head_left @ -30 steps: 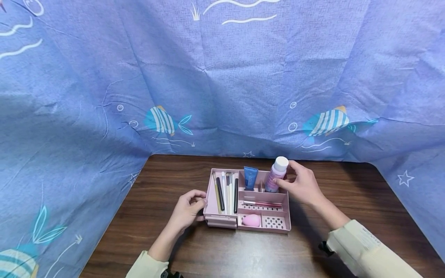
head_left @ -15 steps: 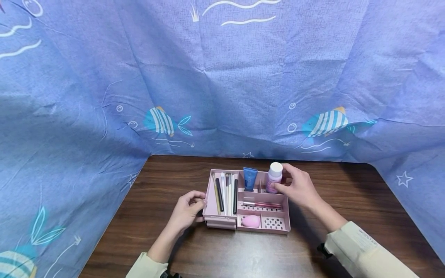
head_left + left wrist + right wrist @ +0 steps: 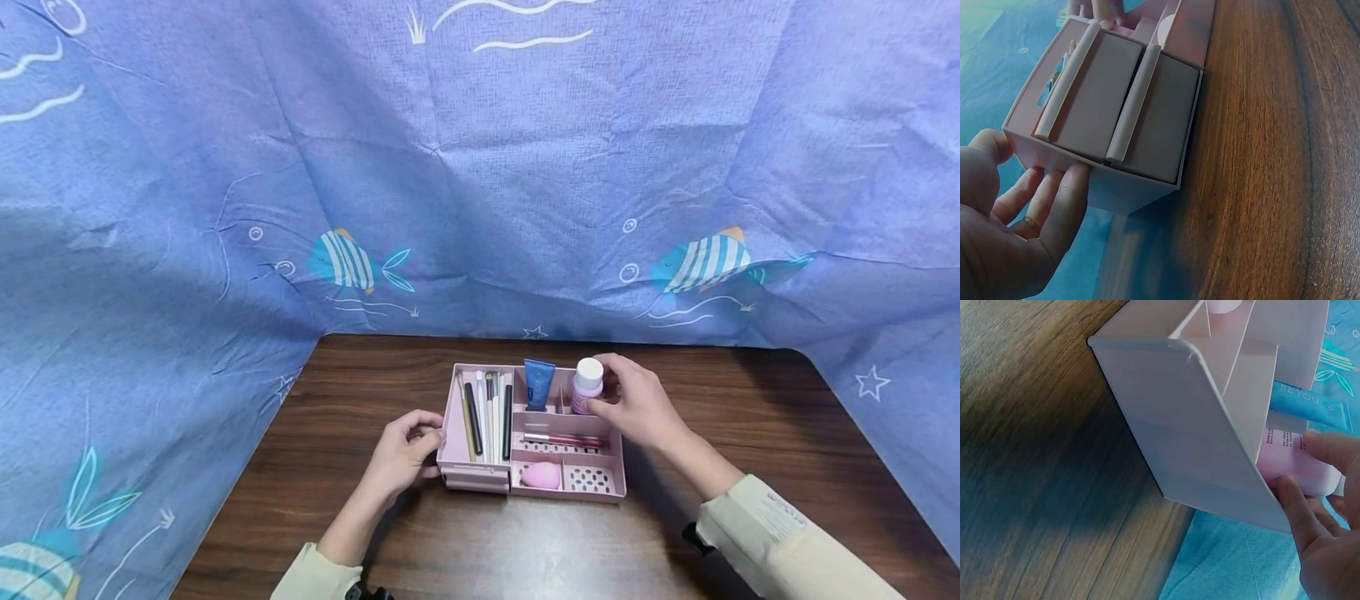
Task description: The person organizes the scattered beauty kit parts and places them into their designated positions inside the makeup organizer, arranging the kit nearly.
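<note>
A pink makeup organizer (image 3: pixel 475 387) rests on the wooden table. My left hand (image 3: pixel 407 451) holds its left side; in the left wrist view the thumb is at the upper edge and bent fingers (image 3: pixel 1072 187) lie against the side wall. My right hand (image 3: pixel 641 402) pinches a pink bottle with a white cap (image 3: pixel 588 385) between thumb and fingers. The bottle stands nearly upright, its base down inside the back right compartment. Beside it, past a low divider, stands a blue squeeze tube (image 3: pixel 538 383). In the right wrist view the pink bottle (image 3: pixel 1294 464) is partly hidden by the organizer wall.
Several makeup brushes and pencils (image 3: pixel 491 417) lie in the left tray, above two drawers (image 3: pixel 1104 94). Slim red tubes (image 3: pixel 566 440) lie in the middle compartment, and a pink makeup sponge (image 3: pixel 542 476) in a front one. A blue fish-print curtain (image 3: pixel 465 167) hangs behind the table.
My right hand has lowered the bottle and moved it slightly left, and the bottle has straightened from a rightward tilt. My left hand has stayed at the organizer's side.
</note>
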A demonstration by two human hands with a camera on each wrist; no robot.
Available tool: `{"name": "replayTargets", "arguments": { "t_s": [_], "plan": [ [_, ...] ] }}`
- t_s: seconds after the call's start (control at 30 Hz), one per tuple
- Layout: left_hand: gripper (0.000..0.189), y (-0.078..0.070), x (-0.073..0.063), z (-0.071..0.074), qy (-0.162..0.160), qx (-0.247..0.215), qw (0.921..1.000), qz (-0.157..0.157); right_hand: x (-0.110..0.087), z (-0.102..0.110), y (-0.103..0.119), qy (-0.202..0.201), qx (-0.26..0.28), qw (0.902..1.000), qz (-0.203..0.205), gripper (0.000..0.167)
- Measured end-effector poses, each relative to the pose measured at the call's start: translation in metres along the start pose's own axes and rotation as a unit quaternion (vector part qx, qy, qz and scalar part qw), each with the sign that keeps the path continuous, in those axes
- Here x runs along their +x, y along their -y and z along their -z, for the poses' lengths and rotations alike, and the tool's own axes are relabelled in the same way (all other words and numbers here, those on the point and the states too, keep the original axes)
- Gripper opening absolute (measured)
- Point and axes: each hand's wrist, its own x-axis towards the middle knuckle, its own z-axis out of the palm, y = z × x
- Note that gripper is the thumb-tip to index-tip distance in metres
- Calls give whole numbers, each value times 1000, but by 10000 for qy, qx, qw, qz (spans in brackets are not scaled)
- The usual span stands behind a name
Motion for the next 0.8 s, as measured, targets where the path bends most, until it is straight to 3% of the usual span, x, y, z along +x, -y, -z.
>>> {"name": "replayTargets", "arguments": {
  "t_s": [0.5, 0.67, 0.8],
  "plan": [
    [21, -1, -3, -1, -49, 77, 10000, 11, -5, 1, 4, 92, 169, 9993, -321, 54],
    [23, -4, -4, -1, 7, 101, 9999, 6, -8, 1, 5, -179, 0, 9995, -269, 57],
    [25, -6, -3, 1, 30, 213, 9998, 11, -8, 4, 4, -356, 165, 9990, -192, 58]
  ]
}}
